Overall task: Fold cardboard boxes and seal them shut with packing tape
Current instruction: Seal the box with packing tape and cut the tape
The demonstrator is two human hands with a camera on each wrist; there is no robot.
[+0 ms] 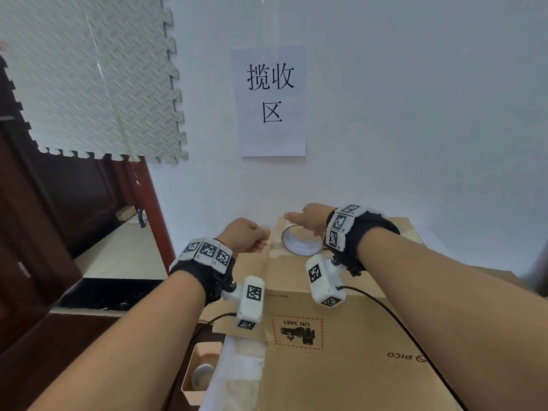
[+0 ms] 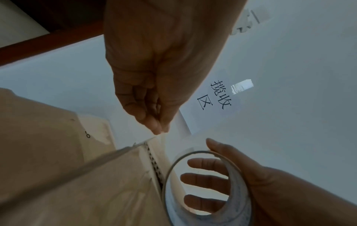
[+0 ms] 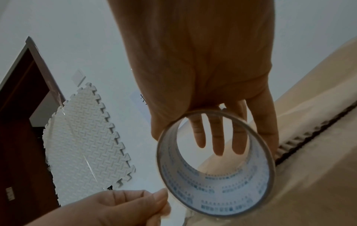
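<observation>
A big brown cardboard box (image 1: 341, 307) lies in front of me with its top flaps folded flat. On its far edge stands a roll of clear packing tape (image 1: 301, 240). My right hand (image 1: 308, 218) grips the roll from above, thumb on the left rim and fingers down the far side, showing through the roll (image 3: 212, 191). Just left of the roll, my left hand (image 1: 264, 235) pinches the tape's free end between thumb and fingertips (image 2: 160, 130). The clear strip itself is hard to make out. The flap seam (image 3: 309, 137) runs beside the roll.
A white wall with a paper sign (image 1: 271, 100) stands right behind the box. A foam mat (image 1: 98, 78) hangs over a dark wooden door (image 1: 44, 203) at the left. A small beige bin (image 1: 201, 369) sits below the box's near left corner.
</observation>
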